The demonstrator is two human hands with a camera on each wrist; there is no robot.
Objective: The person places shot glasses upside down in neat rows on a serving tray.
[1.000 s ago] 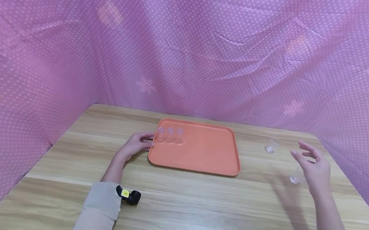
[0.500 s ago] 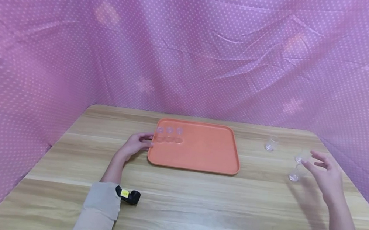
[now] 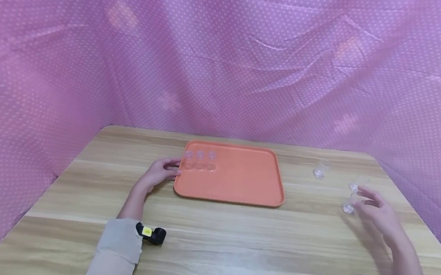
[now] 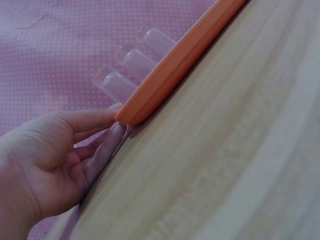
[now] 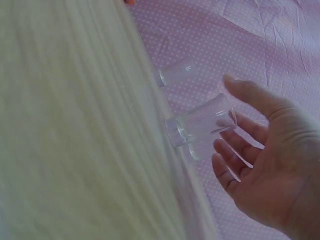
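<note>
My left hand (image 3: pixel 157 175) pinches the left rim of an orange tray (image 3: pixel 246 175), thumb and fingers on either side of the edge in the left wrist view. Three small clear glasses (image 4: pixel 117 85) stand in a row at the tray's left end and look upside down. On the right, my right hand (image 3: pixel 382 217) is beside the nearest clear glass (image 3: pixel 348 207), which stands upright on the table. In the right wrist view its thumb and fingers (image 5: pixel 237 145) spread around that glass (image 5: pixel 202 120) without a visible grip.
Behind the nearest glass stands a second clear glass (image 3: pixel 354 186), and a third glass (image 3: pixel 319 171) is farther left. The wooden table (image 3: pixel 235 236) is bordered by pink dotted cloth (image 3: pixel 227 67) at the back and sides.
My right hand first moved right, uncovering the second glass, then came lower and closer to the nearest glass. The left hand has stayed on the tray's rim.
</note>
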